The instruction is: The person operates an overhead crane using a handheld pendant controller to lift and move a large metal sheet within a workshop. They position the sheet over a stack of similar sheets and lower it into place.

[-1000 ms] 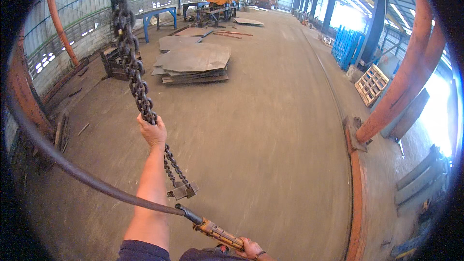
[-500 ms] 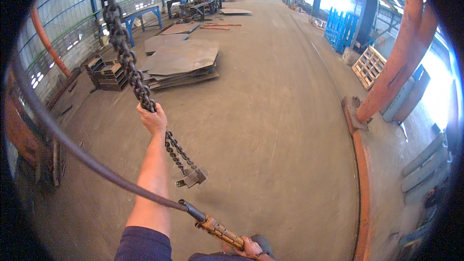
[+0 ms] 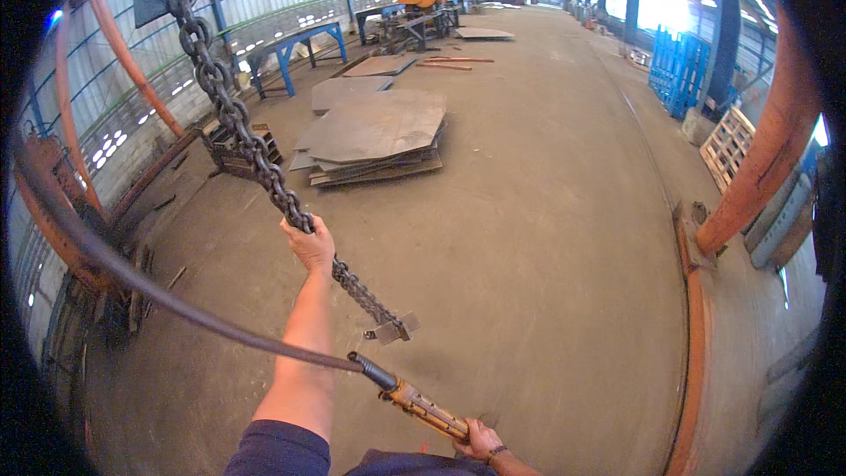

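Overhead, the left hand (image 3: 308, 242) is fisted around a heavy steel chain (image 3: 231, 115), whose long axis slants from an upper-left hanger down toward the lower right, ending in a flat clamp (image 3: 394, 329) just above the concrete floor (image 3: 546, 238). The right hand (image 3: 480, 439) grips a yellow pendant controller (image 3: 423, 405), its black cable (image 3: 159, 300) curving up-left. Stacked steel plates (image 3: 374, 132) lie well beyond.

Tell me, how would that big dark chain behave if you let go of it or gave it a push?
The chain is probably heavy: its links are thick dark metal. It would likely swing rather than stay put, since it hangs from above and only the left hand grips it. Below the hand it droops loosely to a clamp, so it looks floppy, not stiff.
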